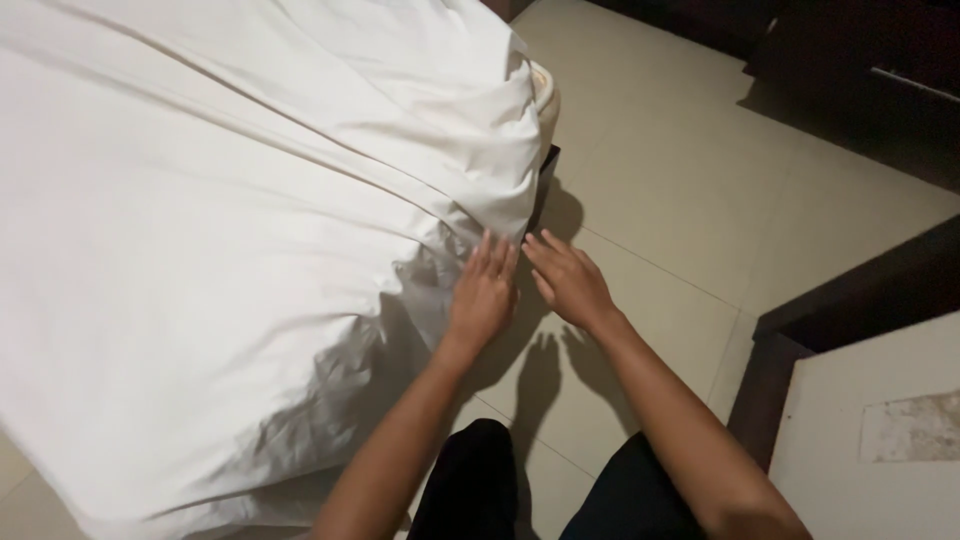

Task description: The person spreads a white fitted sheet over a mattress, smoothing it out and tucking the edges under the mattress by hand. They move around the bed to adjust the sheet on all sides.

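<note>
A white bed sheet (220, 230) covers a mattress and hangs in folds over its near corner. My left hand (484, 293) lies flat against the hanging fabric below the corner, fingers apart and pointing up. My right hand (566, 281) is just to its right, fingers spread, fingertips close to the sheet's edge by the dark bed frame corner (546, 172). Neither hand grips anything. A strip of yellowish mattress (543, 88) shows above the bunched corner.
Beige floor tiles (680, 170) stretch to the right of the bed. Dark wooden furniture (860, 60) stands at the top right. A dark-edged unit with a pale top (860, 400) sits at the lower right. My dark trousers (480, 480) show at the bottom.
</note>
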